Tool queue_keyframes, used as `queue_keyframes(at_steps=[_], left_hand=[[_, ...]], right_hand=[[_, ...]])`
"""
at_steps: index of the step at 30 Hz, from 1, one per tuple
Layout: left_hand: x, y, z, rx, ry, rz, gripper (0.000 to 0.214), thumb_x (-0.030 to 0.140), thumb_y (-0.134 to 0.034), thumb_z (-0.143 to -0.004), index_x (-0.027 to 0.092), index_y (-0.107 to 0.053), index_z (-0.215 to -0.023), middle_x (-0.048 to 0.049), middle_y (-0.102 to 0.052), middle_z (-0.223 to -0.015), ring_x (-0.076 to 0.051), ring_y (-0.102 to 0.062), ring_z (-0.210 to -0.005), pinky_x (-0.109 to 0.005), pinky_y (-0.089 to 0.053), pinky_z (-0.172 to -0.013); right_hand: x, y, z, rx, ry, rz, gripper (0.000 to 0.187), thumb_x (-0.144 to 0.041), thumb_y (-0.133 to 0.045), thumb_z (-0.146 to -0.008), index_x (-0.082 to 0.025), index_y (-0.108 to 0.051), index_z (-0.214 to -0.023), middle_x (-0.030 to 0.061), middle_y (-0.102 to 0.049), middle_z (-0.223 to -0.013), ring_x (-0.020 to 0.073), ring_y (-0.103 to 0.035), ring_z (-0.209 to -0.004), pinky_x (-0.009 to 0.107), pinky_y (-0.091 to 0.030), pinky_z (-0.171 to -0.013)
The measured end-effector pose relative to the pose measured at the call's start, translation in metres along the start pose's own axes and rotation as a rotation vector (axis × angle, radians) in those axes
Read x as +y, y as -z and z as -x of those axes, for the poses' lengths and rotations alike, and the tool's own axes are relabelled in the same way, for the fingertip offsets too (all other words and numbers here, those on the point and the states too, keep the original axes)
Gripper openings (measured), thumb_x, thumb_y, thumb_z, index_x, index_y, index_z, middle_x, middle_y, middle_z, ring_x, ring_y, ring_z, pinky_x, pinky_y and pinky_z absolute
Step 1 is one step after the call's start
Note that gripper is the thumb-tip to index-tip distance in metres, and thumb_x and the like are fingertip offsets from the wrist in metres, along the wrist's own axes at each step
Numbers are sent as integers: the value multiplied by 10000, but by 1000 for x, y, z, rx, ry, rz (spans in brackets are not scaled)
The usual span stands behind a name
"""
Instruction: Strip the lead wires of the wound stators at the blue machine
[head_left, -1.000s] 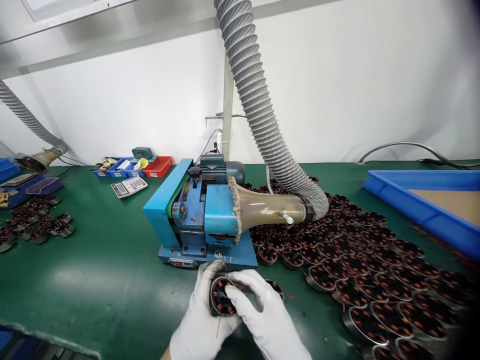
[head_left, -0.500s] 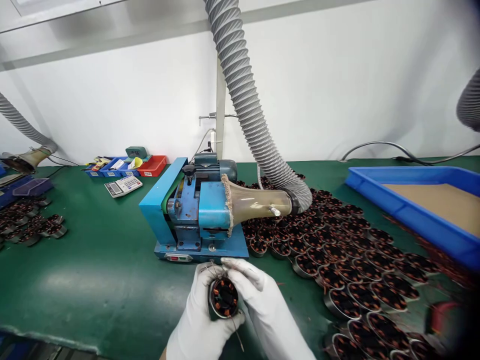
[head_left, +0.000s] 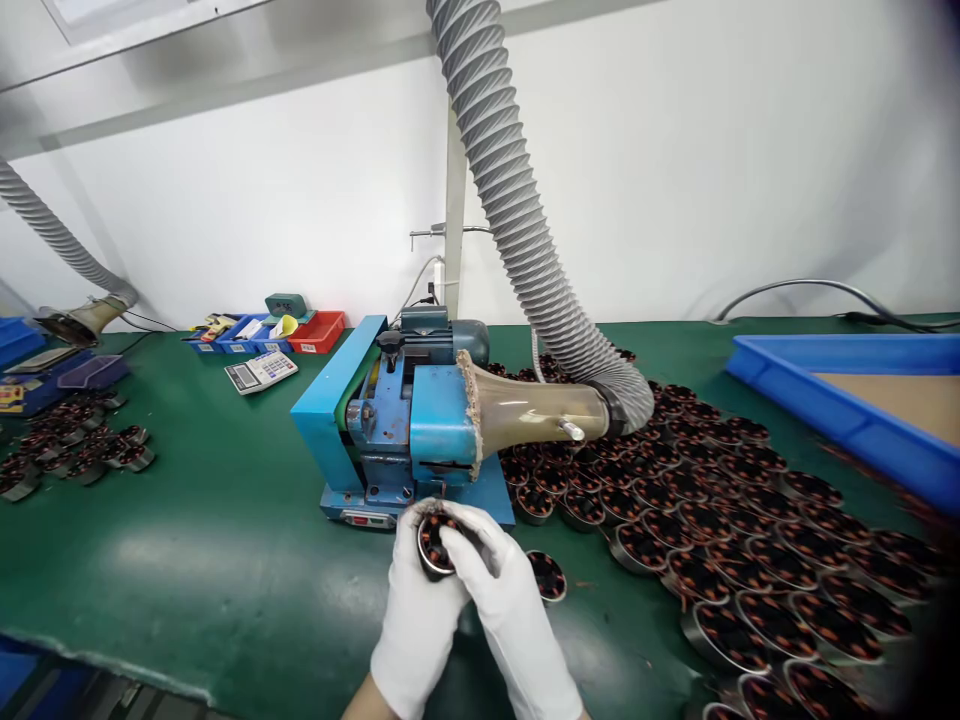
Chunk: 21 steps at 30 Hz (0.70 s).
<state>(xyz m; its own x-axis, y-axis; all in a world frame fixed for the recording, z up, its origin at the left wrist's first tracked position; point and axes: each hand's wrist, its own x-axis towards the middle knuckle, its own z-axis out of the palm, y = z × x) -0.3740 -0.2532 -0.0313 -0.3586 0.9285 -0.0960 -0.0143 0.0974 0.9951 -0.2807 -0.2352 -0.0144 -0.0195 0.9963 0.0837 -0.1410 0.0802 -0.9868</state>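
Both of my hands wear white gloves and hold one round motor stator [head_left: 433,541] with copper windings, close to the front of a blue bench machine [head_left: 405,430]. My left hand [head_left: 420,615] wraps round the stator's left side. My right hand [head_left: 504,605] closes over its right side and top, with the fingers hiding part of it. Another stator [head_left: 547,577] lies on the green mat just right of my hands.
A grey ribbed suction hose [head_left: 525,230] with a funnel joins the machine's right side. Several stators [head_left: 720,540] cover the mat at right, more lie at far left [head_left: 67,455]. A blue tray [head_left: 855,400] stands right. A calculator [head_left: 260,371] and small bins [head_left: 270,335] sit behind.
My hands have carried the stator forward and up, from near the table's front edge to right against the machine's front. My right hand now covers more of it.
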Motion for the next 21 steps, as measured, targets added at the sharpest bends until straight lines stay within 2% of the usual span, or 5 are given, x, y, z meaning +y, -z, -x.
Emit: queue_keyframes(at_steps=[2, 6, 13, 18, 21], left_hand=[[-1, -9, -11, -1, 30, 27, 476, 180, -675, -621, 197, -553, -1081, -91, -679, -1087, -229, -648, -986, -335, -501, -882], [-2, -20, -27, -25, -3, 89, 446, 160, -663, -625, 197, -541, -1052, -94, -692, -1064, -221, -661, -961, -326, -508, -862], [1, -29, -36, -27, -58, 128, 403, 157, -639, -646, 202, -524, -1030, -80, -681, -1042, -193, -653, -938, -301, -501, -856], [-6, -18, -22, -44, -55, 56, 434, 113, -649, -605, 206, -549, -1017, -71, -662, -1045, -212, -631, -981, -317, -483, -889], [-8, 0, -6, -153, -159, -72, 449, 114, -672, -595, 211, -579, -1024, -70, -615, -1081, -233, -593, -1040, -350, -455, -936]], right_hand=[[8, -6, -7, 37, -14, 27, 251, -337, -646, -765, -191, -711, -959, 97, -724, -1022, 261, -658, -960, 398, -503, -897], [14, -6, -26, 89, -19, 88, 253, -352, -606, -780, -174, -705, -930, 112, -733, -985, 272, -669, -918, 424, -509, -880], [13, -4, -36, 136, 37, 189, 250, -357, -547, -794, -181, -714, -855, 113, -730, -944, 270, -663, -889, 430, -497, -876], [15, 0, -23, 125, 6, 89, 237, -352, -598, -745, -179, -718, -853, 116, -734, -913, 268, -671, -860, 408, -520, -832], [8, 6, -13, -2, -36, -23, 247, -302, -679, -680, -186, -733, -891, 96, -730, -894, 257, -672, -846, 364, -534, -777]])
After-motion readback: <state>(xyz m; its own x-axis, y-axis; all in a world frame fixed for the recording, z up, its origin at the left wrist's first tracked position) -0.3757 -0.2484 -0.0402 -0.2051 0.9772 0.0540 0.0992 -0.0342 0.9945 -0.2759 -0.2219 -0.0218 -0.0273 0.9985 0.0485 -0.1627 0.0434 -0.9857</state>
